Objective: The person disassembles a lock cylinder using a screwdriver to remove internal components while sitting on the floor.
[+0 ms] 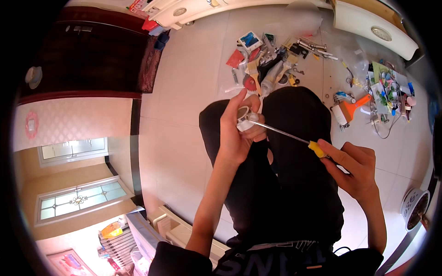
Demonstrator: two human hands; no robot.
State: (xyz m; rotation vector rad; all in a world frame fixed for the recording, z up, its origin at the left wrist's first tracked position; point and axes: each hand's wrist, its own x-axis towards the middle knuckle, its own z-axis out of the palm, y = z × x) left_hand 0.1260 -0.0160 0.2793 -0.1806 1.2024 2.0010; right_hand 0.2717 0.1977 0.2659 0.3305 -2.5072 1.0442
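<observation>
My left hand (234, 142) is closed around a small white round fitting (246, 124) with a metal-looking ring at its top, held above my knees. Its exact kind is hard to make out. A screwdriver (289, 135) with a long thin metal shaft and a yellow handle slants across from the right. Its tip meets the side of the white fitting; whether it sits in a screw does not show. My right hand (353, 169) grips the yellow handle between thumb and fingers, away from my left hand. My black-trousered legs (294, 184) are bent below both hands.
On the tiled floor ahead lies a pile of tools and parts, with a wooden-handled brush (253, 71) among them. An orange-handled scraper (353, 109) lies to the right, near more clutter (391, 94). Cream drawers (375, 30) line the far side; a patterned pot (411, 209) stands right.
</observation>
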